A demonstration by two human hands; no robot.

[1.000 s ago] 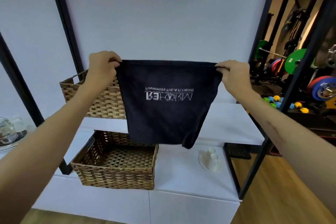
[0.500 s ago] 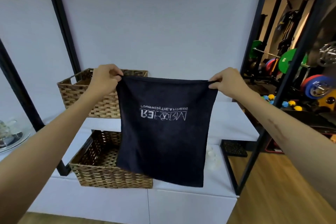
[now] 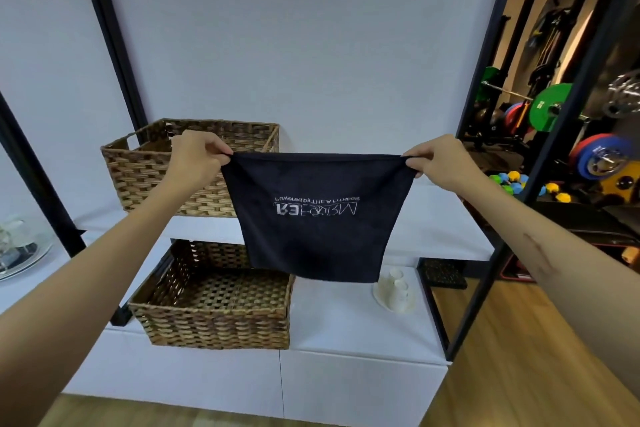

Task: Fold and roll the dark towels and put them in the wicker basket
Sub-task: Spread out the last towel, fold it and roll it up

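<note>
Two hands hold one dark towel (image 3: 317, 218) taut by its top corners. Left hand (image 3: 197, 163) pinches the left corner; the right hand (image 3: 438, 163) pinches the right corner. Between the grips the cloth hangs flat, lettering inverted, above the lower wicker basket (image 3: 214, 322) and beside the upper wicker basket (image 3: 149, 170).

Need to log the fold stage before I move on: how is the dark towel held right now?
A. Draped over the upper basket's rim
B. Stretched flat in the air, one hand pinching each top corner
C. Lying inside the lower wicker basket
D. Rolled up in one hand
B: the dark towel hangs spread out, the left hand and right hand each pinching a top corner.
</note>
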